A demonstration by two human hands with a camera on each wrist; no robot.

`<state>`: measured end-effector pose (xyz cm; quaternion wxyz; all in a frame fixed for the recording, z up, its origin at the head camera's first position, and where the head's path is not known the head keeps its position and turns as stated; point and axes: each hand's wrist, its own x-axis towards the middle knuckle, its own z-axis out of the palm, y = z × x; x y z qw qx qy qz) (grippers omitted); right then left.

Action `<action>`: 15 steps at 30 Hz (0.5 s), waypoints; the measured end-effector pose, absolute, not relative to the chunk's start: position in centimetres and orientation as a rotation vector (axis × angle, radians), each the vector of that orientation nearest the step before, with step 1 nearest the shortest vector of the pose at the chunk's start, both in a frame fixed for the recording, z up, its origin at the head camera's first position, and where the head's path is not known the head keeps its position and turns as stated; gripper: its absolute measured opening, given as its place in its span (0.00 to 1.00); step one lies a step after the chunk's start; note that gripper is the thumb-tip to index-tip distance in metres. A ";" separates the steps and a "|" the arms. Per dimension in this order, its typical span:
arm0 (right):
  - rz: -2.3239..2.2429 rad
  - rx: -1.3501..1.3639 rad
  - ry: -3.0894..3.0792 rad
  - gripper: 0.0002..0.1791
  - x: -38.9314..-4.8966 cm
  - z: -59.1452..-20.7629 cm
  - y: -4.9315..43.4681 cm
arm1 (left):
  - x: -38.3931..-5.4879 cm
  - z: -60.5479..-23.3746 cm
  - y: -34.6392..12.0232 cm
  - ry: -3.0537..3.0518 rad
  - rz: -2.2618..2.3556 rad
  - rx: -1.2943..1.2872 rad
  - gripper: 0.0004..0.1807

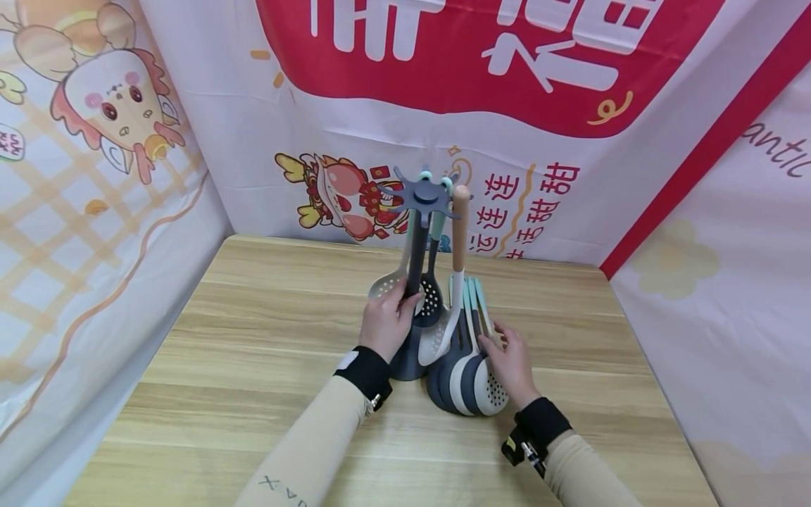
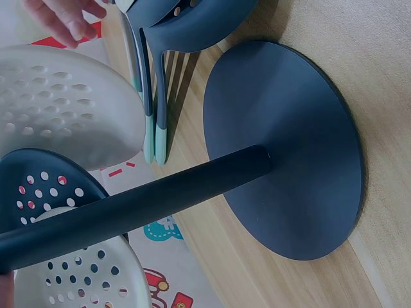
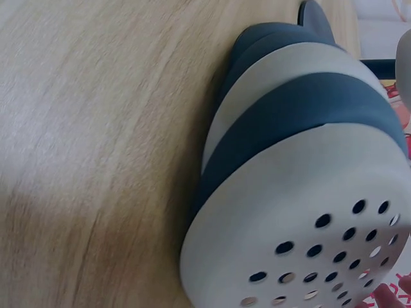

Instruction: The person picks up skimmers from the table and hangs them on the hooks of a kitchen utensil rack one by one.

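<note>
Sleeves point(image 1: 310, 436) foremost, a rack point(image 1: 416, 260) is gripped by the left hand point(image 1: 385, 324); three utensils point(image 1: 458, 282) are hung, the nested stack point(image 1: 467, 384) apparently not yet (right hand point(image 1: 514, 362): grip unclear).

head: high, forward-down | wrists: close, tilted | head/left wrist share: stand point(image 1: 417, 255)

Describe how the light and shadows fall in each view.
Head: lighting looks bright and fairly even, with no harsh shadows on the tabletop; left wrist: the stand's round base has a soft sheen, and dark shadow streaks lie beside the mint-tipped handles; right wrist: soft shadow edges the stacked utensil heads.
</note>
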<state>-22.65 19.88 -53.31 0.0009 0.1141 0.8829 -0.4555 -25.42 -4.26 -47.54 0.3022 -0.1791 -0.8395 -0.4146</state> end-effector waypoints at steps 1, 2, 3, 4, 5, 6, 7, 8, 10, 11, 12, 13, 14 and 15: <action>-1.422 0.365 2.768 0.33 -22.7 -53.4 20.0 | -25.4 -47.5 -4.2 -2.223 -1.101 -0.476 0.11; -1.415 0.371 2.764 0.33 -22.7 -53.5 20.0 | -25.4 -47.6 -4.2 -2.223 -1.103 -0.476 0.11; -1.412 0.374 2.762 0.33 -22.7 -53.7 20.1 | -25.5 -47.6 -4.2 -2.221 -1.106 -0.476 0.11; -1.405 0.375 2.765 0.32 -22.8 -53.8 20.2 | -25.5 -47.6 -4.2 -2.218 -1.110 -0.476 0.11; -1.400 0.379 2.766 0.32 -22.8 -53.9 20.2 | -25.5 -47.6 -4.2 -2.217 -1.112 -0.477 0.11; -1.395 0.383 2.768 0.33 -22.8 -54.0 20.3 | -25.5 -47.6 -4.2 -2.216 -1.115 -0.476 0.11; -1.387 0.386 2.770 0.33 -22.8 -54.2 20.4 | -25.5 -47.6 -4.2 -2.216 -1.116 -0.476 0.11; -1.383 0.387 2.770 0.33 -22.8 -54.3 20.4 | -25.4 -47.5 -4.2 -2.217 -1.117 -0.475 0.11; -1.366 0.386 2.774 0.33 -22.8 -54.5 20.5 | -25.4 -47.5 -4.2 -2.216 -1.118 -0.474 0.11; -1.357 0.383 2.775 0.33 -22.7 -54.6 20.6 | -25.4 -47.5 -4.2 -2.217 -1.116 -0.473 0.11; -1.346 0.376 2.779 0.33 -22.7 -54.7 20.6 | -25.4 -47.5 -4.2 -2.218 -1.116 -0.472 0.11; -1.334 0.369 2.780 0.33 -22.7 -54.8 20.7 | -25.4 -47.5 -4.2 -2.217 -1.115 -0.472 0.11; -1.323 0.362 2.779 0.33 -22.7 -54.9 20.8 | -25.4 -47.6 -4.2 -2.217 -1.115 -0.471 0.11; -1.311 0.358 2.778 0.33 -22.7 -54.9 20.8 | -25.4 -47.6 -4.2 -2.217 -1.116 -0.472 0.11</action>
